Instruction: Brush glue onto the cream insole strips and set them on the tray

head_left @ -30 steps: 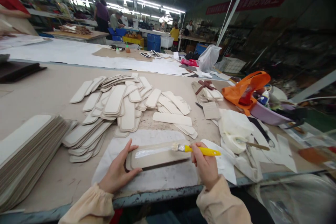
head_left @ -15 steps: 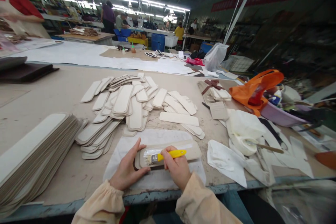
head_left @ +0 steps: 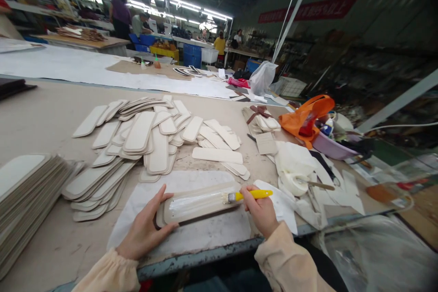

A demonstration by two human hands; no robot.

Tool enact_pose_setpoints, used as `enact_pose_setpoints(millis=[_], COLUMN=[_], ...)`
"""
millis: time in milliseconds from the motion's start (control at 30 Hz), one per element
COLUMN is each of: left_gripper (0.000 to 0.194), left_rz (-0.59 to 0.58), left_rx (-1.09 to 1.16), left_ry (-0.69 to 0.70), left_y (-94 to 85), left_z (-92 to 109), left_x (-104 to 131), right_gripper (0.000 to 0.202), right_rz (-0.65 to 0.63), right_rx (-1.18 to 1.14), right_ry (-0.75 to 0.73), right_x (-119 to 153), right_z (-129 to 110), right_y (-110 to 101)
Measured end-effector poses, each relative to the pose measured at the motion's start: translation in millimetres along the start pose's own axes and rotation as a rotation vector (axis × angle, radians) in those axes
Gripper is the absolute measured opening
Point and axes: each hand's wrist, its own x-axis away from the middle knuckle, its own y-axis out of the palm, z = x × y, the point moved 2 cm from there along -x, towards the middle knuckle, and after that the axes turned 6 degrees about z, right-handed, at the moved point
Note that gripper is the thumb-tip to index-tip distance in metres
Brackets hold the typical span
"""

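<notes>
A beige strip with rounded ends (head_left: 201, 204) lies on a white sheet (head_left: 130, 219) in front of me, a wet white streak along its top. My left hand (head_left: 145, 226) grips its left end, thumb on the near side and fingers on the far side. My right hand (head_left: 258, 207) is closed around the yellow handle of a paintbrush (head_left: 235, 197), whose whitish bristles touch the strip near its right end. Behind it spreads a loose heap of similar cream strips (head_left: 159, 146). A tall stack of longer strips (head_left: 27, 196) leans at the left.
To the right stand a white-coated pot (head_left: 290, 169) with a stick (head_left: 321, 185) across its rim, and white scraps. An orange bag (head_left: 304, 118) hangs over a lilac basin (head_left: 333, 146). A tied bundle of strips (head_left: 262, 121) lies at the back right. Other people work far behind.
My right hand has drawn the brush rightward along the strip, from near its left end to near its right. The wet streak is longer. The view has turned right; my left hand keeps its hold.
</notes>
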Motion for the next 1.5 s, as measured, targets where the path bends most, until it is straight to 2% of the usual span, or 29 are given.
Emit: enact_pose_setpoints(millis=[200, 333, 433, 533, 667, 733, 800, 933, 1233, 1367, 1500], left_gripper=[0.089, 0.089, 0.089, 0.091, 0.094, 0.095, 0.095, 0.099, 0.092, 0.091, 0.089], left_rz=[0.014, 0.012, 0.008, 0.0, -0.014, -0.011, 0.003, 0.017, -0.008, -0.002, 0.005], left_rx=[-0.007, 0.004, 0.021, 0.049, 0.087, 0.1, 0.114, 0.117, 0.052, 0.024, 0.009], left_ry=[0.008, 0.003, -0.011, -0.016, -0.031, -0.034, -0.019, 0.017, 0.005, 0.01, 0.012], left_y=[0.7, 0.1, 0.1, 1.1, 2.8, 2.8, 2.0, 0.1, -0.1, 1.6, 1.0], left_z=[-2, -1, 0, 1, -2, -2, -1, 4, 3, -1, -1], left_x=[-1, 0, 1, 2, 1, 1, 2, 3, 3, 2, 1], right_gripper=[0.029, 0.028, 0.028, 0.028, 0.027, 0.027, 0.027, 0.03, 0.033, 0.035, 0.035], right_rz=[0.068, 0.122, 0.074, -0.051, -0.192, -0.252, -0.28, -0.22, -0.031, 0.064, 0.143], right_rx=[0.126, 0.095, -0.132, -0.325, -0.395, -0.363, -0.319, -0.218, -0.031, 0.12, 0.191], right_ry=[-0.037, -0.068, -0.017, 0.05, 0.079, 0.065, 0.047, 0.027, 0.034, -0.005, -0.024], right_x=[-8, -3, 5, 14, 21, 22, 22, 15, -12, -18, -14], right_z=[8, -11, -30, -44, -52, -52, -50, -39, -2, -1, -6], right_y=[-27, -22, 7, 51, 103, 118, 121, 101, 21, -7, -23])
